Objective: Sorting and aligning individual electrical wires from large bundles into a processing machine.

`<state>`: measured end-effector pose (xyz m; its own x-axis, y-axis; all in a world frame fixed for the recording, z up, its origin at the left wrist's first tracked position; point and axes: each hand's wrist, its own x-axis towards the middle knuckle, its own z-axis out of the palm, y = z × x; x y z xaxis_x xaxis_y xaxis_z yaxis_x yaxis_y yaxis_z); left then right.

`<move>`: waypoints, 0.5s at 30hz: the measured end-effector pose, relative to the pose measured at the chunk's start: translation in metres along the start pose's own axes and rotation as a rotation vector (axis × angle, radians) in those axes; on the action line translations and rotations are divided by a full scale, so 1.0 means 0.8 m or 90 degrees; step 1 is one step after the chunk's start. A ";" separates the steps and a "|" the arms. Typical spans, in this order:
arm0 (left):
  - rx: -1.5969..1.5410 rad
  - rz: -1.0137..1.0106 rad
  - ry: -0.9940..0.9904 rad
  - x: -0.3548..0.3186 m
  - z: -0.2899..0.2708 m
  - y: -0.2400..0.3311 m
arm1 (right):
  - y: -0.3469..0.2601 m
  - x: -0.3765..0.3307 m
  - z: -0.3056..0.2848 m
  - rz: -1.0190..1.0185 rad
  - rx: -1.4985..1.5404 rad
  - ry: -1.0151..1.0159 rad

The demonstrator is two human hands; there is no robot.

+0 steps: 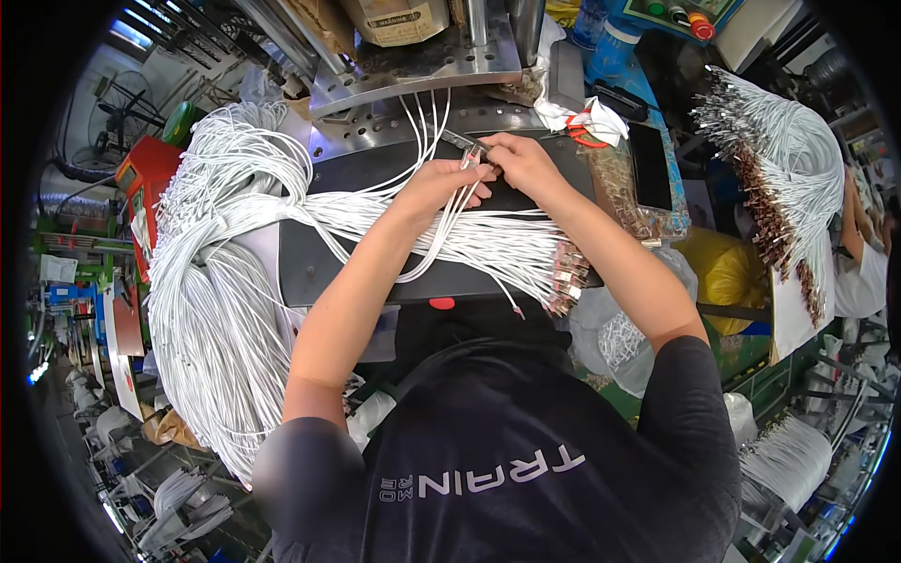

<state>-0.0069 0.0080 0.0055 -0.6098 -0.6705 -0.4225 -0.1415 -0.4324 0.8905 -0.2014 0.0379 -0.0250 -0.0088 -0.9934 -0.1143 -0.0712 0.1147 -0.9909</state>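
Both hands meet at the back of the dark work surface, the left hand and the right hand touching over a few white wires. Right behind them the metal press base closes off the way forward. A thick bundle of white cables crowds the left side and spills off the edge. Across the middle, a sheaf of cables with metal terminals lies under the forearms. To the right, scissors and a tray of what seem to be small metal parts fill the margin. A bare strip of surface shows near the front left.
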 end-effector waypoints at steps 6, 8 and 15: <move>0.047 -0.059 -0.037 0.000 -0.021 0.005 | -0.009 0.001 -0.023 0.020 -0.038 -0.045; 0.126 -0.082 -0.099 0.002 -0.019 0.014 | -0.011 0.002 -0.026 0.041 -0.002 -0.092; 0.041 -0.068 -0.030 0.011 -0.016 0.002 | 0.012 -0.001 -0.018 -0.043 -0.031 -0.092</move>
<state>-0.0021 -0.0062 0.0009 -0.6244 -0.5924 -0.5090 -0.2569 -0.4597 0.8501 -0.2164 0.0400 -0.0333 0.1416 -0.9881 -0.0595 -0.1155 0.0432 -0.9924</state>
